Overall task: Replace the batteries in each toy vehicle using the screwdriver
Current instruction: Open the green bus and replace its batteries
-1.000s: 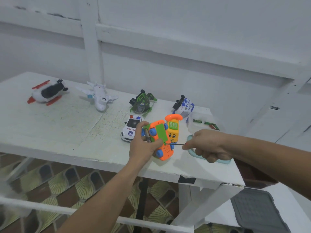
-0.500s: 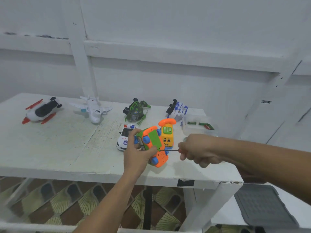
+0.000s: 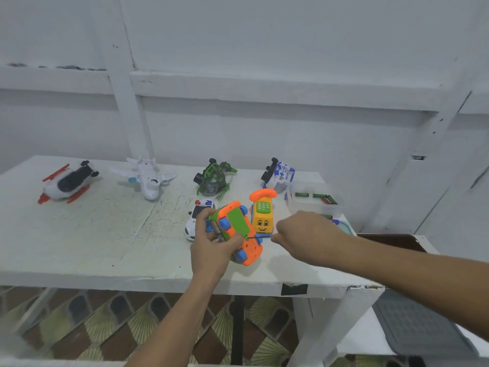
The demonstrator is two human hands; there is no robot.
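White-painted table (image 3: 92, 234) against a white wall carries a row of toys, and just above its near edge the orange toy vehicle (image 3: 247, 250) is held off the surface with its underside turned up toward the camera. Its long axis runs from far-left to near-right, tilted, and the green battery cover (image 3: 236, 221) lies along that axis between the blue wheels. The left hand (image 3: 211, 252) grips the vehicle from the left, fingers and thumb curled round its body. The screwdriver (image 3: 260, 236) comes in from the right: its thin shaft lies almost level, crosswise to the vehicle's length, and its tip meets the cover's near end. The right hand (image 3: 304, 234) is closed round the handle, which it hides. Judging by this, the coming move is turning a screw there. Just behind stand a yellow phone toy (image 3: 262, 215) and a police car (image 3: 194, 221); batteries (image 3: 315, 196) lie farther right.
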